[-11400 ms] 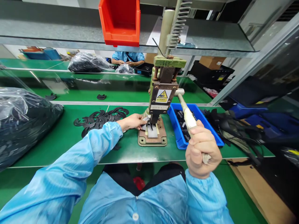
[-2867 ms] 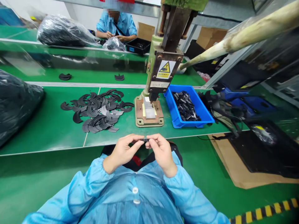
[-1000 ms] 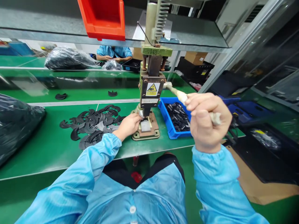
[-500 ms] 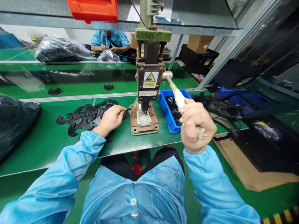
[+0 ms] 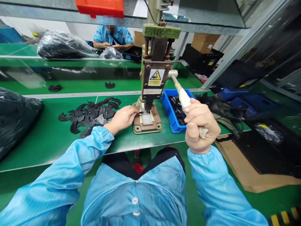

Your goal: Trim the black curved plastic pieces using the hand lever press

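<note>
My right hand [image 5: 202, 125] is wrapped round the pale, cloth-bound lever [image 5: 181, 92] of a hand press [image 5: 155, 75]. My left hand [image 5: 124, 117] pinches a small thin black part [image 5: 142, 112] at the press base [image 5: 154, 125], right under the dark ram [image 5: 149, 103]. A light metal plate [image 5: 147, 119] lies on that base. Left of my left hand is a heap of black crescent-shaped pieces [image 5: 92, 114]. Beyond the lever, a blue bin [image 5: 172, 125] holds many small black parts.
A dark plastic bag [image 5: 16, 122] bulges at the left. Two crescent pieces [image 5: 109, 85] lie behind the metal strip. Overhead runs a shelf with a red bin [image 5: 100, 7]. Across the bench sits a person in blue [image 5: 113, 36]. Black straps and a cardboard sheet [image 5: 240, 166] are at right.
My left hand has moved right, bringing the thin black part from the base's left edge to under the ram. My right hand stays on the lever. The view has shifted slightly.
</note>
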Tool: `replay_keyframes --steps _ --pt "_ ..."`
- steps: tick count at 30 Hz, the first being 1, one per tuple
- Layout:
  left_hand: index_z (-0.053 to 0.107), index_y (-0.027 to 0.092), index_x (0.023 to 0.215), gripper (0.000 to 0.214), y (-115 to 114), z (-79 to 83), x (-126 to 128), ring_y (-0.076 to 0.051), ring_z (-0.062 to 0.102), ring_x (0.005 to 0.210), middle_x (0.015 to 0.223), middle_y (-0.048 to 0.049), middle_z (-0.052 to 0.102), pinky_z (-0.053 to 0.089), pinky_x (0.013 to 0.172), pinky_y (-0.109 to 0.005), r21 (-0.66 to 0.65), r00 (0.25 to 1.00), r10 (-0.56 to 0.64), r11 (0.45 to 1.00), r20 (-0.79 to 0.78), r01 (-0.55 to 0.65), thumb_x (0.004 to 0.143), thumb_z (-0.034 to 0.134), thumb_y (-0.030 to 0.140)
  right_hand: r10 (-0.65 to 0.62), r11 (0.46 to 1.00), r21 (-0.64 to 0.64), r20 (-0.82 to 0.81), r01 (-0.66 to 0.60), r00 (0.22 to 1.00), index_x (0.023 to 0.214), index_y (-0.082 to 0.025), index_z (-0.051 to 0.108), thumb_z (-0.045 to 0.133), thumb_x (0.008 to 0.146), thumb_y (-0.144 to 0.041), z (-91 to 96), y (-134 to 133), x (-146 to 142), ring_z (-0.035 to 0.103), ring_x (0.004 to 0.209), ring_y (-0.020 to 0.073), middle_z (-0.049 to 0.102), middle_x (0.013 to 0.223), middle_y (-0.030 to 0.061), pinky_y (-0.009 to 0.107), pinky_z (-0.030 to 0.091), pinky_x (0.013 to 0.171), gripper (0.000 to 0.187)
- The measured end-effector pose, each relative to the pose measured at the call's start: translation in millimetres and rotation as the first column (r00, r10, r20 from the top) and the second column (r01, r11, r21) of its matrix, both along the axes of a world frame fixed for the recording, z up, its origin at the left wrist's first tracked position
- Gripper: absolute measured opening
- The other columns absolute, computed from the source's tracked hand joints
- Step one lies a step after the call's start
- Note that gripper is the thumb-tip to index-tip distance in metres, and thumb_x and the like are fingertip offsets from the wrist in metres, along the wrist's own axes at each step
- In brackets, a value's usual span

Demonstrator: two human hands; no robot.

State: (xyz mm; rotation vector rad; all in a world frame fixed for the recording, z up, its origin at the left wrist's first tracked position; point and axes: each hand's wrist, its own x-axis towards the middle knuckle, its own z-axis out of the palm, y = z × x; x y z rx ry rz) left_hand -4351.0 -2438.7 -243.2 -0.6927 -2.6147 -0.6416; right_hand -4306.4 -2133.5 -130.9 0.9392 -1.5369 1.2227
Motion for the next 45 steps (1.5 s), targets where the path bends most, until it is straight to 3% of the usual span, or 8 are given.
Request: replay_keyframes --steps 8,12,18,25,31,34,41,45 --pt "0.075 0.021 0.119 0.029 21.0 -0.3 -10.5 -0.027 0.069 0.111 0.116 -0.0119 0.074 0.057 0.099 -0.041 -0.081 0.997 -0.054 0.995 -0.049 0.05 0.104 0.051 0.022 0.146 0.989 -0.008 0.024 -0.146 0.989 0.078 -0.026 0.065 0.073 0.094 -0.046 94.0 -7.9 -35.3 0.06 0.07 0.0185 0.063 0.081 0.003 0.041 0.055 0.067 0.027" --pt "0.077 0.019 0.117 0.029 30.3 5.3 -13.7 -0.028 0.069 0.105 0.11 -0.0132 0.073 0.057 0.092 -0.041 -0.146 0.996 -0.067 0.988 -0.062 0.058 0.103 0.051 0.021 0.238 0.97 -0.066 0.096 -0.232 0.967 0.067 -0.029 0.062 0.073 0.094 -0.055 112.4 -15.0 -44.8 0.054 0.066 0.0217 0.057 0.072 0.0025 0.046 0.053 0.066 0.038" --pt "0.077 0.019 0.115 0.03 33.0 4.2 -13.6 -0.027 0.07 0.104 0.109 -0.013 0.073 0.058 0.092 -0.041 -0.123 0.996 -0.058 0.991 -0.062 0.05 0.104 0.049 0.019 0.216 0.973 -0.093 0.049 -0.211 0.975 0.063 -0.026 0.052 0.072 0.094 -0.042 74.8 -13.9 -30.8 0.062 0.067 0.0223 0.053 0.062 -0.001 0.044 0.054 0.069 0.04" --pt "0.076 0.02 0.118 0.031 32.6 4.6 -12.9 -0.027 0.07 0.111 0.118 -0.013 0.075 0.058 0.099 -0.042 -0.097 0.998 -0.06 0.994 -0.029 0.057 0.106 0.047 0.022 0.118 0.992 -0.048 0.031 -0.117 0.993 0.064 -0.025 0.055 0.073 0.09 -0.041 6.4 -6.0 -14.4 0.066 0.079 0.0216 0.058 0.065 -0.0018 0.057 0.058 0.099 0.036" --pt "0.074 0.022 0.123 0.032 26.5 10.3 -11.5 -0.027 0.07 0.113 0.121 -0.0126 0.074 0.057 0.1 -0.043 -0.111 0.994 -0.11 0.988 0.015 0.111 0.106 0.048 0.023 0.098 0.993 -0.076 0.058 -0.094 0.993 0.066 -0.025 0.057 0.073 0.09 -0.039 -10.0 -3.8 -11.6 0.067 0.084 0.0216 0.061 0.068 -0.0025 0.063 0.057 0.108 0.031" --pt "0.073 0.022 0.129 0.033 3.1 16.7 -16.3 -0.028 0.07 0.113 0.122 -0.013 0.075 0.056 0.103 -0.044 -0.142 0.996 -0.087 0.986 0.037 0.092 0.105 0.049 0.025 0.082 0.994 -0.077 0.056 -0.078 0.995 0.066 -0.026 0.058 0.073 0.089 -0.04 -11.7 -4.0 -11.4 0.067 0.085 0.0217 0.061 0.068 -0.0025 0.062 0.057 0.109 0.031" --pt "0.079 0.022 0.117 0.03 -91.4 30.5 -40.2 -0.033 0.072 0.111 0.118 -0.0132 0.08 0.056 0.1 -0.044 -0.347 0.964 0.229 0.922 0.138 -0.169 0.095 0.06 0.03 0.06 0.985 -0.162 0.029 -0.054 0.998 0.066 -0.026 0.056 0.073 0.089 -0.041 -13.9 -11.0 -12.6 0.067 0.082 0.0218 0.06 0.066 -0.0025 0.062 0.058 0.107 0.033" --pt "0.079 0.025 0.121 0.034 -100.6 25.7 -42.2 -0.033 0.072 0.111 0.116 -0.0116 0.08 0.057 0.096 -0.041 -0.441 0.943 0.264 0.885 0.203 -0.152 0.093 0.064 0.039 0.068 0.976 -0.209 0.028 -0.061 0.997 0.063 -0.026 0.056 0.076 0.086 -0.041 -16.4 -12.8 -15.2 0.067 0.081 0.0222 0.059 0.066 -0.0023 0.062 0.058 0.108 0.034"
